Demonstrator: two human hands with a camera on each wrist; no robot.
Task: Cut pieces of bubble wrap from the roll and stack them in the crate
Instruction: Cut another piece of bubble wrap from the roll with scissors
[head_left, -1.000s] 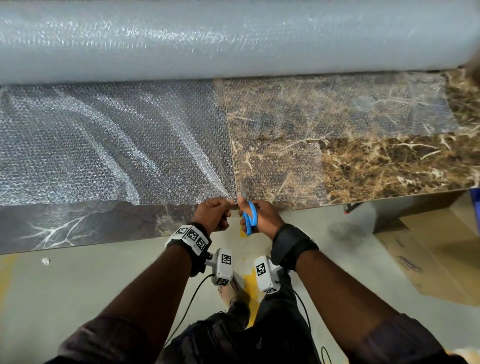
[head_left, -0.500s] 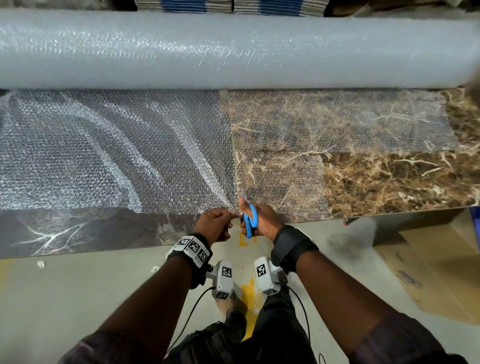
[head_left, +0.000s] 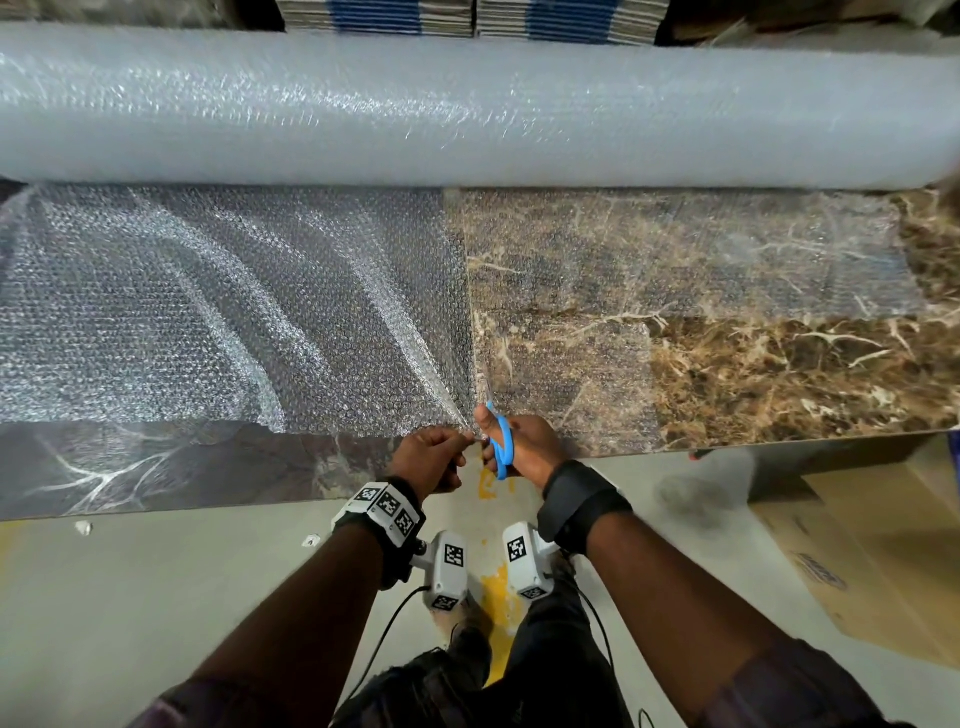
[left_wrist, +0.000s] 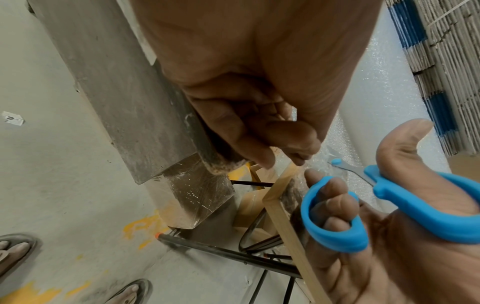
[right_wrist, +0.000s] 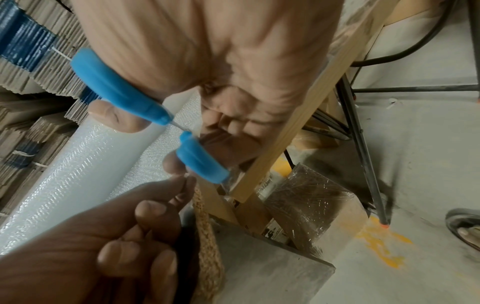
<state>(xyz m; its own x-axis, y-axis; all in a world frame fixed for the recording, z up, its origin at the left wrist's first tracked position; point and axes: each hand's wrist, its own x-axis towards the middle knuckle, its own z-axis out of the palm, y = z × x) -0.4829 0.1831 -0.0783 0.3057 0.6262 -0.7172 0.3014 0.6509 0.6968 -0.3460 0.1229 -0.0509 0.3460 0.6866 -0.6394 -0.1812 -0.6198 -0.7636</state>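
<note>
Head view. Large white cylindrical roll of bubble wrap (head_left: 467, 104) lies crosswise along the far side of the brown marble-patterned tabletop (head_left: 779, 374). A clear unrolled sheet of bubble wrap (head_left: 218, 312) runs from the roll toward the near table edge. The sheet's right edge runs straight away from the person, toward the roll; that is likely the cut line. Left hand (head_left: 431, 457) sits just left of that line at the near edge, fingers curled and pinching the sheet's corner. Right hand (head_left: 519, 447) is just beside it on the right, fingers and thumb through the loops of blue-handled scissors (head_left: 501, 441), blades pointing toward the roll. Both hands equally close. No crate visible.

Left wrist view. Left fingertips (left_wrist: 293, 152) pinched together on thin film at the table edge. Scissors (left_wrist: 389, 205) just beside them, handle loops spread apart.

Right wrist view. Right thumb and fingers (right_wrist: 176, 162) clamped in the blue loops; blades mostly hidden. Left hand (right_wrist: 145, 232) below, holding the film taut. The roll (right_wrist: 78, 181) lies beyond both.
</note>
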